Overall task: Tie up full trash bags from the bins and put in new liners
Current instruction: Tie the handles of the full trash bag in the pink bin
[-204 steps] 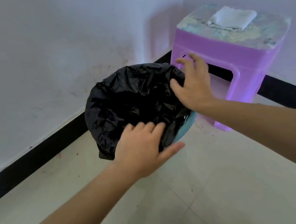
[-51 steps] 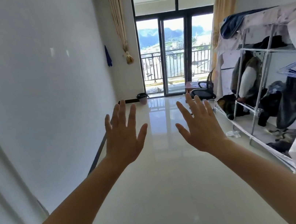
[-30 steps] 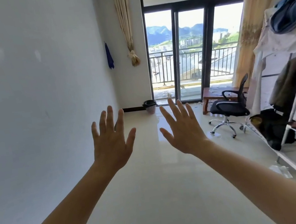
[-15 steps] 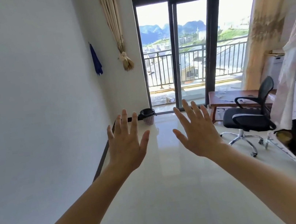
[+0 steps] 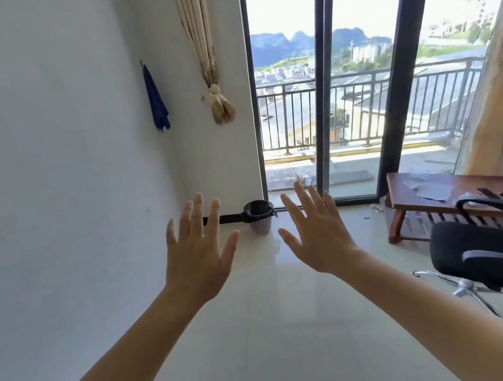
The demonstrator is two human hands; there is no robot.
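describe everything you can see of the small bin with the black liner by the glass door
The small pale perforated bin with a black plastic liner stands upright on the glossy floor, in the far corner by the baseboard, just left of the dark-framed glass door. Its sides taper downward and look like a pinkish-white dotted mesh. The crinkled liner folds over the rim, with loose flaps at both sides. Its contents cannot be seen. Nothing else touches it; both open hands are well short of it.

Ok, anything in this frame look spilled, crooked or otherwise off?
Nothing much stands out. The small bin stands upright by the glass door with its black liner folded over the rim. Both the left hand and right hand are open and empty. A few small scraps lie on the floor near the low table.
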